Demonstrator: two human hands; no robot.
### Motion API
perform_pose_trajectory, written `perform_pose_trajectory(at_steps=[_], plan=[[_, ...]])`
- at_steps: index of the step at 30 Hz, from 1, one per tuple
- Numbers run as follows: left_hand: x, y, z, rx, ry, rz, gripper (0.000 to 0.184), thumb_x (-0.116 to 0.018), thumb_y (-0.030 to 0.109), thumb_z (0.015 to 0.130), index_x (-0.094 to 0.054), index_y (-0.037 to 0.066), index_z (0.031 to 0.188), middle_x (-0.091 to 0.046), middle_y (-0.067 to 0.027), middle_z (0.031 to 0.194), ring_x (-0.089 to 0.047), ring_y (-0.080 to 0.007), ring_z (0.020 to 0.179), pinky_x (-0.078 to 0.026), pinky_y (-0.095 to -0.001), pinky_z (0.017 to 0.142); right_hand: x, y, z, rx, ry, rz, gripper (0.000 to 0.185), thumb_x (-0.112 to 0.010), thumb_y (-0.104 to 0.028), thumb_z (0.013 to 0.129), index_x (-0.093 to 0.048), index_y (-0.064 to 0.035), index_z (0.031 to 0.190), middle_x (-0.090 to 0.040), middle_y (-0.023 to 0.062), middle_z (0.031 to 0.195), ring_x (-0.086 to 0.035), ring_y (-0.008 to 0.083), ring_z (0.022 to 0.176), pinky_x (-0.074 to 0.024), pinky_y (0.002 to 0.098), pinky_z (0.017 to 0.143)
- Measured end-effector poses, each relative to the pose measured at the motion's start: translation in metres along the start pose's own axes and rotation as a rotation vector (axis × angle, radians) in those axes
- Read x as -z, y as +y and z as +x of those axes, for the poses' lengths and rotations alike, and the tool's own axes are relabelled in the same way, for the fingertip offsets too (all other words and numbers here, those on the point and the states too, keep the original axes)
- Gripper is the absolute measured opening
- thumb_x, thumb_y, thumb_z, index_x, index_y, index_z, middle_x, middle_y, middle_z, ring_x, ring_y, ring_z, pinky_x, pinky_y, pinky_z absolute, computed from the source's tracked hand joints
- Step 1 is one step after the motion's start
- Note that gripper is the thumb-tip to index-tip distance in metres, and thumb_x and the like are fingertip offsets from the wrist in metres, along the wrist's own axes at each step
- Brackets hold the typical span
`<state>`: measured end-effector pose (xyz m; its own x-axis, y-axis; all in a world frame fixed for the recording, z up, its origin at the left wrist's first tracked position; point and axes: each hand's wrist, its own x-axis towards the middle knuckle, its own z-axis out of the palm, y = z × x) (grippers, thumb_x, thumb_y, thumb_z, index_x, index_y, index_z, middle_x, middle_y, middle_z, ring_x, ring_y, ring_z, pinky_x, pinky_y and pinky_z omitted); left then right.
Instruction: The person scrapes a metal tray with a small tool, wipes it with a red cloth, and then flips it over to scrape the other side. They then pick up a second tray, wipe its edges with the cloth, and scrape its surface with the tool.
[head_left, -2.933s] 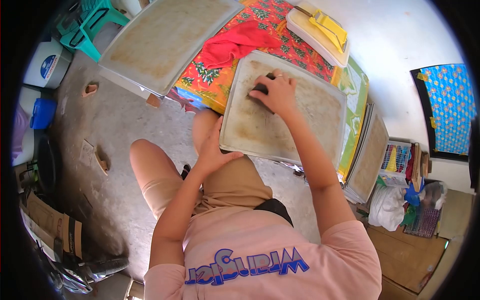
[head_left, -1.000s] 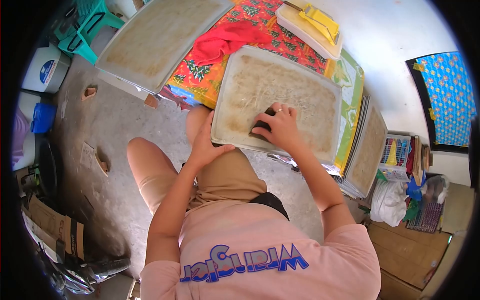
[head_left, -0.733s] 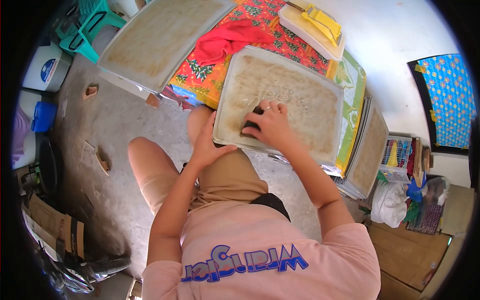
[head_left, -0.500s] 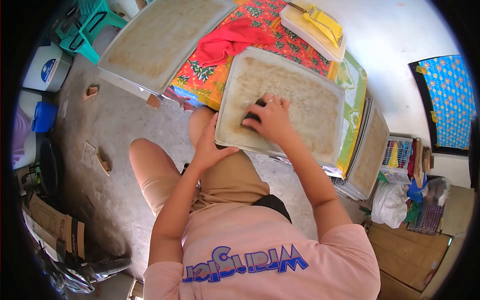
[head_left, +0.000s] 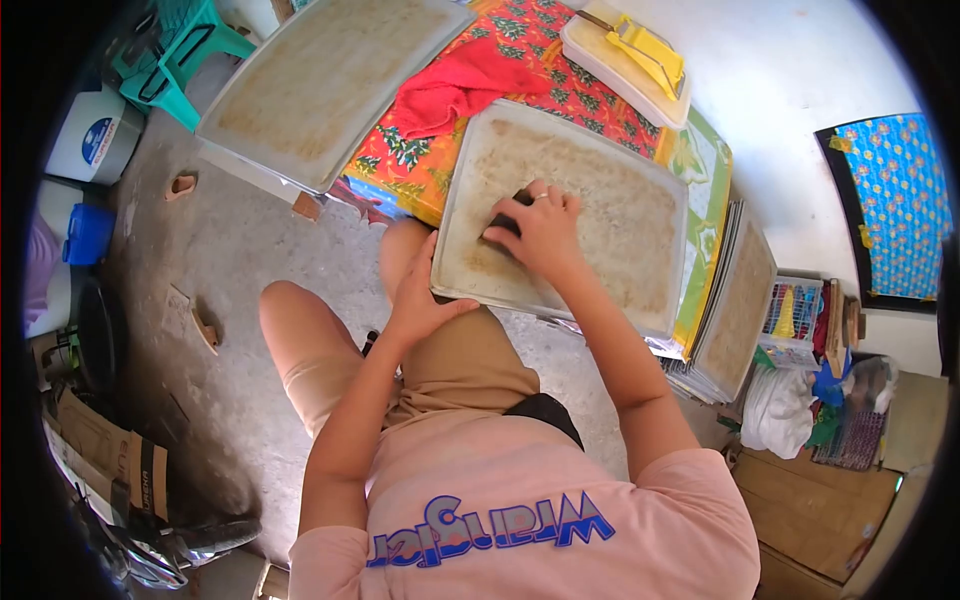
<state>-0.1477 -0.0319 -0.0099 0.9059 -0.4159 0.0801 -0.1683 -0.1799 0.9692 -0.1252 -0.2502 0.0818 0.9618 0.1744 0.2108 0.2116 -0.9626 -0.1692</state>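
Observation:
A stained metal tray (head_left: 620,230) lies before me, partly on the cloth-covered table. My right hand (head_left: 540,228) is closed round a dark scrubbing pad (head_left: 508,222) and presses it on the tray's left part. At the tray's lower left corner, my left hand (head_left: 422,298) grips the edge, thumb at the near side and fingers along the left side. Red cloth (head_left: 455,90) is bunched just beyond the tray's upper left corner.
Another large stained tray (head_left: 330,85) lies at the upper left. A lidded plastic tub (head_left: 600,60) with a yellow-handled tool stands behind. Stacked trays (head_left: 735,300) lean at the right, near a wire basket (head_left: 790,315). A green chair (head_left: 185,65) stands at the far left.
My right hand with the pad moved from the tray's upper part down to its near edge, then back up and left. My left hand has stayed at the corner.

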Motion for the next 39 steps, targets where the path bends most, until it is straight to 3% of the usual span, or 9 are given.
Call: perform_pose_trajectory(at_steps=[5,8,13,22,26,29,32,33,39], plan=[[0.002,-0.001,0.001,-0.015,-0.008,0.039,0.115,-0.09,0.037,0.063,-0.026,-0.003,0.15,-0.045,-0.0243,0.144,-0.044,-0.0377,0.134,-0.035,-0.0421,0.112,-0.015,-0.005,-0.004,0.015,-0.042,0.068,0.031,-0.076,-0.05,0.074,-0.072,-0.0279,0.094,-0.058,0.0101,0.101,-0.054,0.0314,0.103,-0.0339,0.0478,0.087],[0.001,0.0,0.001,0.021,-0.014,-0.051,0.116,-0.09,0.038,0.063,-0.026,-0.003,0.15,-0.045,-0.0239,0.144,-0.044,-0.0371,0.135,-0.034,-0.0418,0.113,-0.013,0.046,0.025,-0.295,0.092,0.004,0.031,-0.077,-0.049,0.072,-0.072,-0.0273,0.094,-0.061,0.0114,0.107,-0.054,0.0304,0.106,-0.0347,0.048,0.087],[0.004,0.005,0.003,0.008,-0.026,-0.011,0.116,-0.09,0.039,0.064,-0.025,-0.003,0.15,-0.044,-0.0236,0.145,-0.042,-0.0367,0.136,-0.033,-0.0419,0.113,-0.026,0.098,0.083,-0.463,0.261,-0.179,0.033,-0.077,-0.051,0.073,-0.072,-0.0277,0.096,-0.061,0.0121,0.112,-0.054,0.0323,0.111,-0.0347,0.049,0.091],[0.005,0.005,0.001,0.042,-0.019,0.073,0.118,-0.088,0.045,0.064,-0.024,-0.001,0.151,-0.043,-0.0247,0.145,-0.041,-0.0388,0.136,-0.033,-0.0433,0.114,-0.032,0.077,0.141,-0.137,0.127,-0.198,0.033,-0.075,-0.052,0.075,-0.07,-0.0306,0.099,-0.061,0.011,0.115,-0.054,0.0333,0.113,-0.0353,0.0528,0.091],[0.006,0.006,-0.001,0.014,-0.015,0.119,0.119,-0.089,0.045,0.064,-0.024,-0.001,0.152,-0.043,-0.0252,0.145,-0.041,-0.0398,0.136,-0.033,-0.0434,0.113,-0.033,0.097,0.14,-0.266,0.228,-0.238,0.033,-0.076,-0.052,0.074,-0.07,-0.0308,0.099,-0.059,0.0087,0.107,-0.055,0.0318,0.105,-0.0357,0.0518,0.089],[0.006,0.01,-0.001,0.032,-0.011,0.122,0.118,-0.089,0.043,0.064,-0.024,0.0,0.152,-0.044,-0.0254,0.144,-0.042,-0.0402,0.135,-0.034,-0.0434,0.113,-0.025,0.074,0.128,-0.054,0.069,-0.174,0.035,-0.076,-0.053,0.073,-0.07,-0.0306,0.099,-0.059,0.0087,0.11,-0.054,0.032,0.108,-0.0353,0.0521,0.091],[0.007,0.015,0.0,0.073,-0.027,0.095,0.118,-0.089,0.042,0.064,-0.024,0.0,0.152,-0.044,-0.0257,0.144,-0.043,-0.0402,0.134,-0.034,-0.0436,0.112,-0.031,0.077,0.121,-0.035,0.155,-0.125,0.036,-0.077,-0.053,0.073,-0.071,-0.0305,0.1,-0.058,0.0095,0.113,-0.054,0.0324,0.11,-0.034,0.0525,0.093],[0.007,0.014,0.0,0.067,-0.028,0.093,0.118,-0.089,0.042,0.064,-0.024,0.0,0.152,-0.044,-0.0257,0.144,-0.043,-0.0403,0.134,-0.034,-0.0435,0.112,-0.026,0.084,0.119,-0.156,0.095,-0.104,0.037,-0.077,-0.053,0.073,-0.071,-0.0298,0.101,-0.058,0.0104,0.114,-0.053,0.0327,0.111,-0.0332,0.0519,0.094],[0.006,0.011,0.0,0.057,-0.018,0.106,0.117,-0.09,0.041,0.063,-0.025,0.0,0.151,-0.045,-0.0259,0.142,-0.044,-0.0401,0.133,-0.035,-0.0436,0.112,-0.019,0.063,0.108,0.014,0.118,-0.171,0.03,-0.078,-0.046,0.073,-0.071,-0.0288,0.096,-0.058,0.009,0.109,-0.053,0.0298,0.106,-0.0353,0.0484,0.089]])
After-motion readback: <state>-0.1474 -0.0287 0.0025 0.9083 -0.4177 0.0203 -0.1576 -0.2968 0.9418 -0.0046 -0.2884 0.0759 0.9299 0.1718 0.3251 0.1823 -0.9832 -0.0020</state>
